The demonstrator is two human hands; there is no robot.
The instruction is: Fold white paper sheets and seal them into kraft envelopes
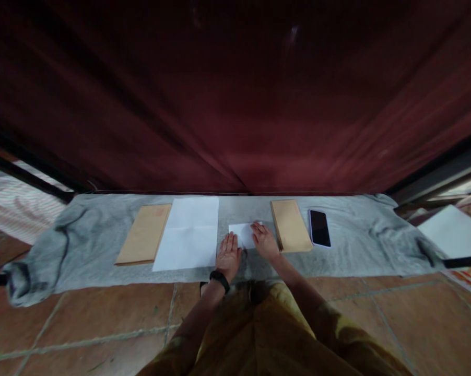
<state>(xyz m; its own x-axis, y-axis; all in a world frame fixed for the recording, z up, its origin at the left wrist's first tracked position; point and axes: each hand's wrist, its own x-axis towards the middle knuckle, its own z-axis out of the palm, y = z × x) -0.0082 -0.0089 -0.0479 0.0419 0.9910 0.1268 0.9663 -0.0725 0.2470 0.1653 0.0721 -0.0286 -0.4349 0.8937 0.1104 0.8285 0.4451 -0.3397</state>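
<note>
A small white rectangle of folded paper (243,234) lies on the grey cloth between my hands. My left hand (228,256), with a dark band at the wrist, rests flat at the paper's left edge, fingers stretched out. From the right, my right hand (265,241) lays its fingers over the paper's right part, pressing from above without gripping. A larger white sheet (190,232) with a crease across it lies open to the left of my left hand. To the right of my right hand is a stack of brown envelopes (292,225).
More brown envelopes (145,233) lie at the left, beside the large sheet. A phone (319,228) with a dark screen lies right of the envelope stack. The grey cloth (356,235) covers a narrow bench. Behind it hangs a dark red curtain (235,130); tiled floor (114,308) lies below.
</note>
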